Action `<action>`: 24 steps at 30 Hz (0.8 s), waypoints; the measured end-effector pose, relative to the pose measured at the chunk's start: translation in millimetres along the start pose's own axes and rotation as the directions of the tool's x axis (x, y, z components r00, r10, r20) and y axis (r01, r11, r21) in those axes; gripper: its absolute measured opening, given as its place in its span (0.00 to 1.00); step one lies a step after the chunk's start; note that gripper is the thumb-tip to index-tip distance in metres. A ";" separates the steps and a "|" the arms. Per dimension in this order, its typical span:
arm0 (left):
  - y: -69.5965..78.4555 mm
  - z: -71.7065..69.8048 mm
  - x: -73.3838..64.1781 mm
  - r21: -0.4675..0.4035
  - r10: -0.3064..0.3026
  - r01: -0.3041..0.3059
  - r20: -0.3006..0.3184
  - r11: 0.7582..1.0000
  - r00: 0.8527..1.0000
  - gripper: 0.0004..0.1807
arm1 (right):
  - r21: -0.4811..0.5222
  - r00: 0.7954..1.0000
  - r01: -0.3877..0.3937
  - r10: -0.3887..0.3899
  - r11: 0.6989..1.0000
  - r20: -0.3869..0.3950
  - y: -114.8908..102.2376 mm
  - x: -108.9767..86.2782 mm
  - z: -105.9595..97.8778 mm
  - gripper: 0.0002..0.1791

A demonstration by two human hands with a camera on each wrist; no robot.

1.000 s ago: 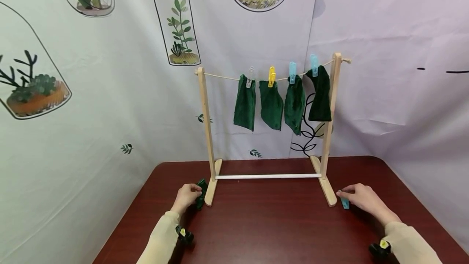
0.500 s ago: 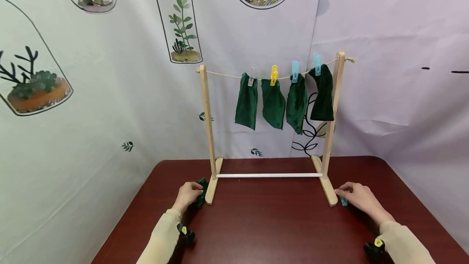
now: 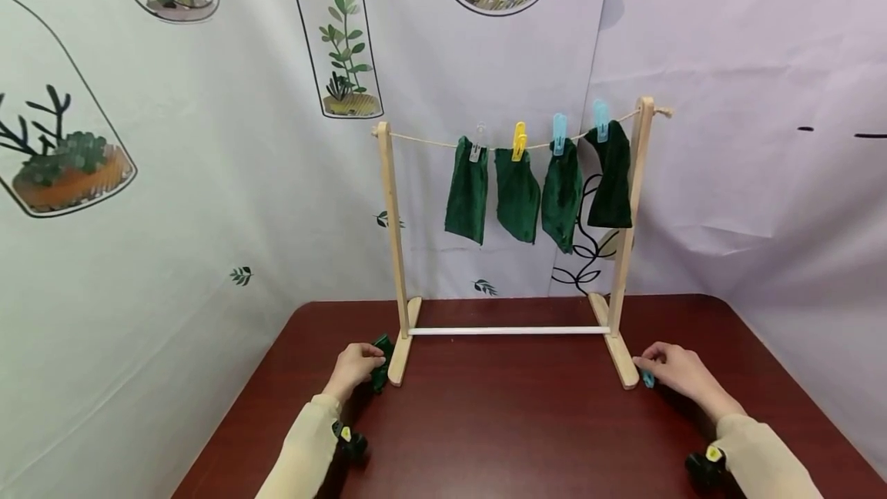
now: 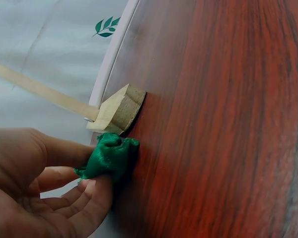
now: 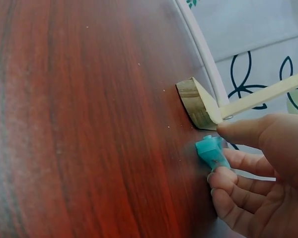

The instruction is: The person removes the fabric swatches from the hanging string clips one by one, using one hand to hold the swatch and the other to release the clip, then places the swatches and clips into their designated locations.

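On the left, my left hand (image 3: 353,370) pinches a small folded green velvet cloth (image 4: 108,157) between thumb and fingers, low over the table beside the stand's left foot. My right hand (image 3: 677,372) has its thumb and fingers about a light blue clothespin (image 5: 211,151) beside the right foot; the fingers partly cover it. Between the hands stands a wooden clothesline rack (image 3: 393,229) with a string. Several green cloths hang from it, among them a left one (image 3: 467,195) under a clear clothespin (image 3: 476,151) and another (image 3: 518,195) under a yellow clothespin (image 3: 519,141). Blue clothespins (image 3: 559,135) hold the others.
The rack's wooden feet (image 3: 404,349) and a white crossbar (image 3: 509,331) rest on the dark red-brown table (image 3: 499,422). Behind the table hangs a pale sheet (image 3: 229,175) printed with plants. A dark device sits on each wrist.
The right hand has shifted slightly left, closer to the rack's right foot, and less of the blue clothespin shows. My left hand keeps its hold on the cloth. The head view has shifted slightly.
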State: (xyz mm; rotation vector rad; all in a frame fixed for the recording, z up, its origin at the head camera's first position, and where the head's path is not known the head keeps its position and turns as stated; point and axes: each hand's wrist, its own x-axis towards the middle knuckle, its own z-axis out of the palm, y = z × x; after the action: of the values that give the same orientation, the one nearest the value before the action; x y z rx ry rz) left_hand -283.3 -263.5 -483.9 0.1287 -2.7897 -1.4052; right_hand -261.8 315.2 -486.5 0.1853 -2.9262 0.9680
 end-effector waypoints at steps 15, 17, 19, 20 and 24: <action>25.1 -17.4 -3.7 0.069 0.118 -0.121 0.041 0.990 0.992 0.15 | 0.009 1.000 0.004 -0.004 1.000 0.031 -3.4 0.0 -20.5 0.18; 34.1 -23.0 -3.4 0.099 0.149 -0.151 0.030 0.984 0.988 0.16 | -0.004 0.999 0.019 -0.019 1.000 0.030 -6.2 1.7 -28.7 0.20; 43.9 -29.0 -3.0 0.105 0.176 -0.177 0.024 0.979 0.984 0.16 | -0.025 0.999 0.039 -0.038 0.999 0.024 -10.6 4.1 -38.8 0.21; 48.6 -32.3 -2.4 0.101 0.192 -0.193 0.022 0.976 0.981 0.17 | -0.039 0.998 0.054 -0.053 0.998 0.018 -13.2 5.6 -44.6 0.22; 72.5 -45.1 -0.8 0.089 0.234 -0.234 0.009 0.968 0.972 0.18 | -0.096 0.995 0.096 -0.099 0.991 -0.027 -26.9 11.3 -71.7 0.24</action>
State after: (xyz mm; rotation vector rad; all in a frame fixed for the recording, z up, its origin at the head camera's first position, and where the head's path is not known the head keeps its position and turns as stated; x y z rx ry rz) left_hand -285.1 -256.6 -398.8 -0.1933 -2.7556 -1.2266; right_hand -268.6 335.4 -412.1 0.3024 -2.8955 0.8101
